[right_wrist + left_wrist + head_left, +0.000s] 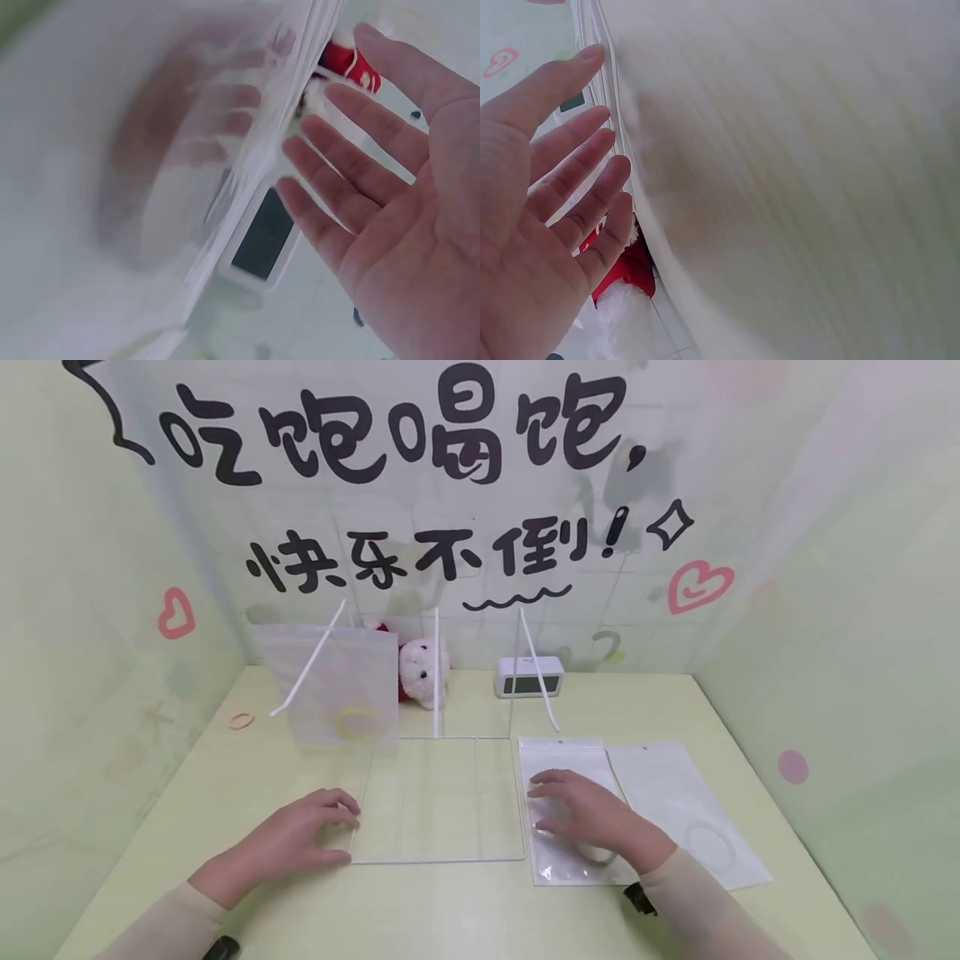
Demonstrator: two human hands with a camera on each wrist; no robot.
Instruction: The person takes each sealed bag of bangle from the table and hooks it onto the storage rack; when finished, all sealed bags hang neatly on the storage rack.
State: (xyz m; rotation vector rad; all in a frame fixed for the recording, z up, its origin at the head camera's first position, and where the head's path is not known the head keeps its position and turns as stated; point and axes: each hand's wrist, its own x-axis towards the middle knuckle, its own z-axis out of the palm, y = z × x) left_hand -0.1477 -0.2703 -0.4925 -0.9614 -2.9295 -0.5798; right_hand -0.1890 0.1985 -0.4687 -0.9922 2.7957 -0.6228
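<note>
A white wire rack (437,862) with upright hooked prongs stands mid-table. My left hand (296,835) is at its left front corner, fingers loosely bent; whether they touch the wire I cannot tell. In the left wrist view the left hand (544,187) has its fingers apart and grips nothing. My right hand (588,810) is over a zip bag (558,860) lying right of the rack, with a ring-shaped item partly hidden under the hand. The right wrist view shows the right hand (397,172) with fingers spread. A second bag (675,777) with a ring inside lies farther right.
A translucent bag (337,668) with a yellow ring hangs at the rack's left prong. Behind stand a white plush toy (423,668) in red and a white digital clock (528,677). A small orange band (242,721) lies left. Walls enclose the table's back and sides.
</note>
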